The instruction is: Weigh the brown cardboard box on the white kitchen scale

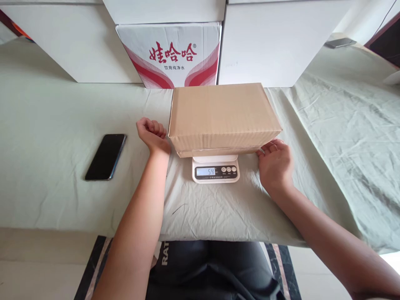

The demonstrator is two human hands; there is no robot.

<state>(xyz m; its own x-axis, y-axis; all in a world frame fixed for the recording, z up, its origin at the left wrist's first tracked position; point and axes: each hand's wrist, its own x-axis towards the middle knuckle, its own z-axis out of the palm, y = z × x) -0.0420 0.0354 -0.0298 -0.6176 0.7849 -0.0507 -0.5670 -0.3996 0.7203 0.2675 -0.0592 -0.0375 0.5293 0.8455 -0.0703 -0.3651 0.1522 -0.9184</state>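
The plain brown cardboard box point(223, 118) is rested on the small white digital scale point(215, 168) at the counter point(46, 187) centre. The left hand point(152, 135), fingers curled shut, and right hand point(275, 164), fingers loosely spread, are kept beside the box ends; contact cannot be told. For a true reading, all pressure is best withheld.

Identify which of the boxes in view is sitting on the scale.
The plain brown cardboard box, between both hands, rests on the white kitchen scale. The red-printed carton and the white boxes stand behind it on the cloth.
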